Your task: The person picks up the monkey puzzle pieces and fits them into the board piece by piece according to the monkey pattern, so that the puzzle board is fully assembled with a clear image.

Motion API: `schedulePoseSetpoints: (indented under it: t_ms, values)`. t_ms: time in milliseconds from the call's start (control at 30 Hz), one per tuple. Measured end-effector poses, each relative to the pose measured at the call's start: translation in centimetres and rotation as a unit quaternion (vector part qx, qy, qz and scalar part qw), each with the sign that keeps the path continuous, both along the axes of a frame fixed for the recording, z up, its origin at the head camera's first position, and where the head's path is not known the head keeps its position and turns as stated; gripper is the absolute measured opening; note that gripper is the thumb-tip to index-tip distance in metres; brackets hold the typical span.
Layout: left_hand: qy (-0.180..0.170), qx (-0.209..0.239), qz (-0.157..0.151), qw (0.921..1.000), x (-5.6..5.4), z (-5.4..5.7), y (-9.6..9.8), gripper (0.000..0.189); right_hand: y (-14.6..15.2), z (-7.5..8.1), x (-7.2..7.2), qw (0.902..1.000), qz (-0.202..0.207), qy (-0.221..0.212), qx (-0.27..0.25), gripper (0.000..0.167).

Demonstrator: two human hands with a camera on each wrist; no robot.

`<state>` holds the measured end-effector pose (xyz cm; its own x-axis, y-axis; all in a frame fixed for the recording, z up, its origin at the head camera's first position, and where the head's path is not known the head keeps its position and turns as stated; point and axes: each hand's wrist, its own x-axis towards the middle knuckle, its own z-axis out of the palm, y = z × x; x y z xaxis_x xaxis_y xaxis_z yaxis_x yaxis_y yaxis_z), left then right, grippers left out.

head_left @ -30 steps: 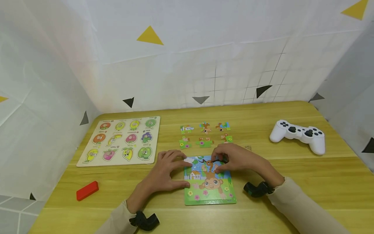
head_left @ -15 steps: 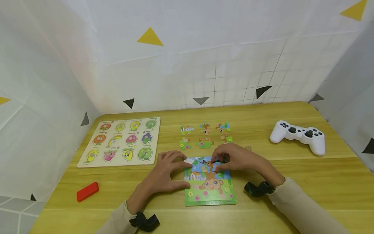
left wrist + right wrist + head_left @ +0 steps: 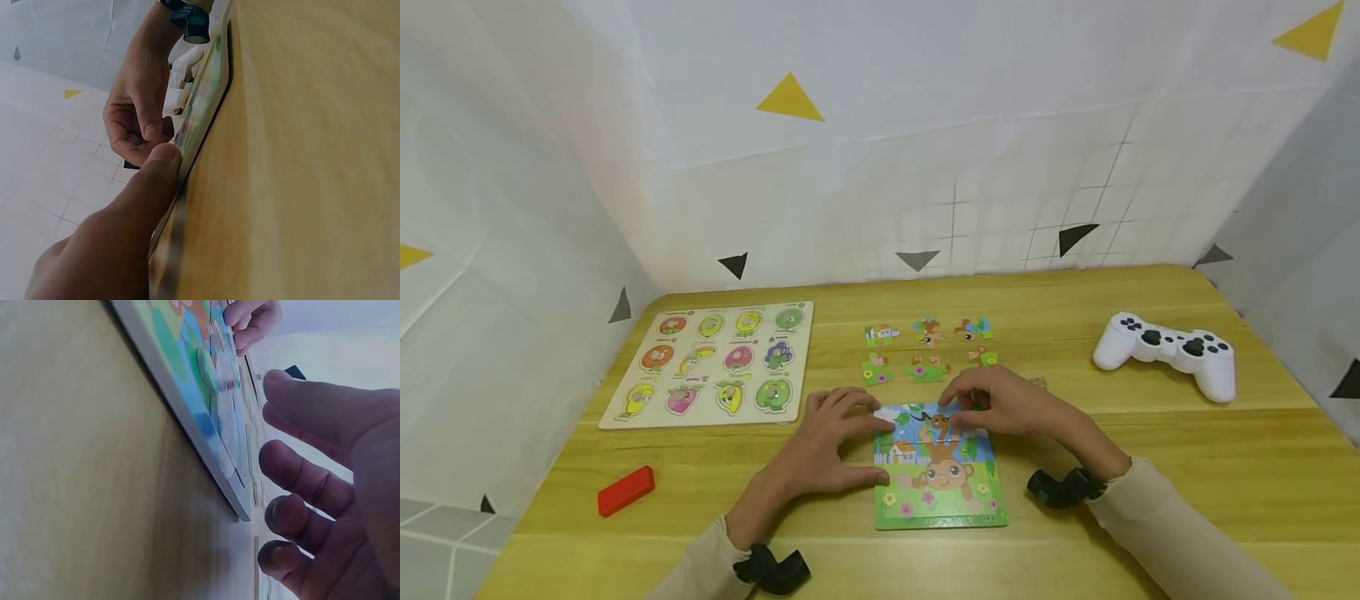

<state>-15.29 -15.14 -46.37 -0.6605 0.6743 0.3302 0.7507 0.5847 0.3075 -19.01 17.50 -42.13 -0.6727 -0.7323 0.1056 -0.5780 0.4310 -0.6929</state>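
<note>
In the head view a monkey jigsaw puzzle [image 3: 936, 500] lies flat on the table. My left hand [image 3: 827, 442] rests at its left side, thumb and forefinger spread apart and touching the edge. The left wrist view shows the left thumb [image 3: 159, 162] pressed against the board's rim. Over the top right part of the puzzle is my right hand [image 3: 1007, 402], its fingers loosely bent. From the right wrist view, the right fingers [image 3: 287, 519] hold nothing and stand apart from the board. A green-edged puzzle piece [image 3: 205, 370] sits slightly raised there.
Several loose puzzle pieces [image 3: 927, 368] lie in two rows behind the board. A wooden fruit peg puzzle [image 3: 711, 364] stands back left, a red block [image 3: 627, 491] front left. At right lies a white game controller [image 3: 1165, 354].
My right hand has lifted slightly, and its thumb and fingers have come off the upper part of the puzzle. The left hand keeps its place on the board's edge.
</note>
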Motion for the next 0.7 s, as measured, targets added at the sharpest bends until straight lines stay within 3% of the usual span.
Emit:
schedulePoseSetpoints:
  t_ms: [367,700]
  values:
    - [0.002,0.003,-0.001,1.0000,0.0,0.1,0.0,0.059,0.0,0.2,-0.2,0.9968,-0.070,0.034,-0.019,0.015]
    - [-0.005,0.004,-0.002,1.0000,0.0,0.1,0.0,0.058,-0.1,0.5,-1.1,0.9906,-0.100,0.075,-0.055,0.021]
